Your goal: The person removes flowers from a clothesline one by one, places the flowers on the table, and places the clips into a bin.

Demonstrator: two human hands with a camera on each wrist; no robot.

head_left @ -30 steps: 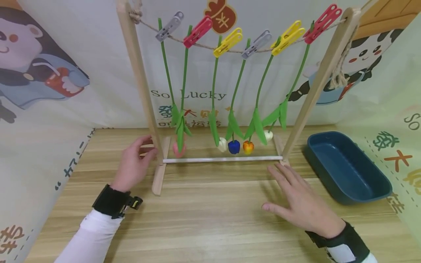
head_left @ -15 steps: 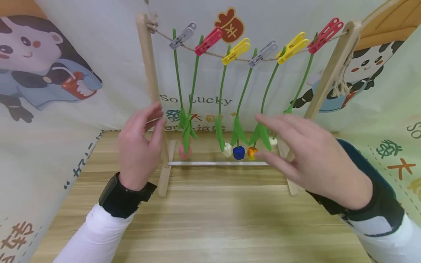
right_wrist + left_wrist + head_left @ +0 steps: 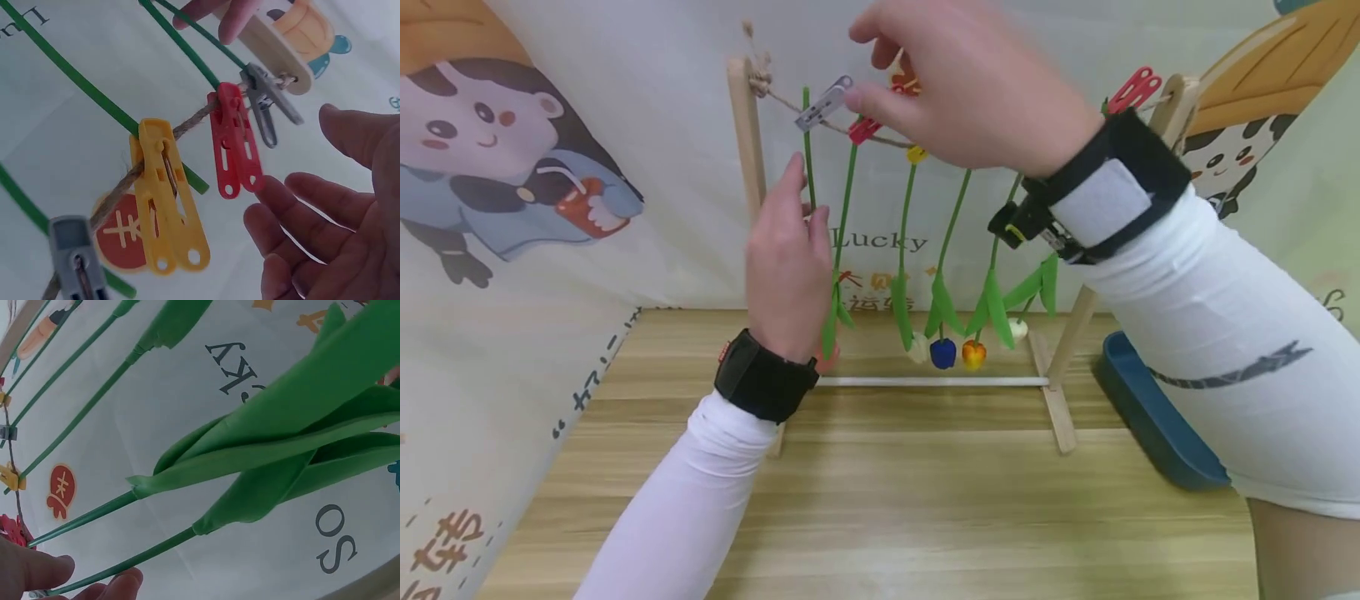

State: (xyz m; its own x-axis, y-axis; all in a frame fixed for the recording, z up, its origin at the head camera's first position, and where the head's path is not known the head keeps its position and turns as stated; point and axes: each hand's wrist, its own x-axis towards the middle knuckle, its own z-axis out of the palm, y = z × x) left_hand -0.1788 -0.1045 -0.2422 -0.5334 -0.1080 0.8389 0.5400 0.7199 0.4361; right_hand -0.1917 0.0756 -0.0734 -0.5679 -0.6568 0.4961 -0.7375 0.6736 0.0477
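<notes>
Artificial tulips hang head down from a twine line (image 3: 119, 194), each clipped by a clothespin. At the left end a grey clothespin (image 3: 822, 103) holds one green stem (image 3: 131, 561). My left hand (image 3: 790, 267) is raised beside that stem, its thumb and fingers on either side without a visible pinch. Up by the clips is my right hand (image 3: 977, 92), fingers loosely bent and apart, facing the grey and red clothespins (image 3: 231, 144) and holding nothing. A yellow clothespin (image 3: 165, 194) is nearby. My left hand partly hides the pink tulip (image 3: 829, 358); my right arm covers several clips.
The line is strung on a wooden frame (image 3: 747, 133) with a white crossbar (image 3: 932, 382) low down. A dark blue basin (image 3: 1150, 417) sits at the right, partly behind my right arm. Printed sheets stand behind and beside the wooden table (image 3: 925, 500).
Both hands have risen from near the frame's feet. My right hand has moved up and left to the clips; my left has moved up and right to the leftmost stem.
</notes>
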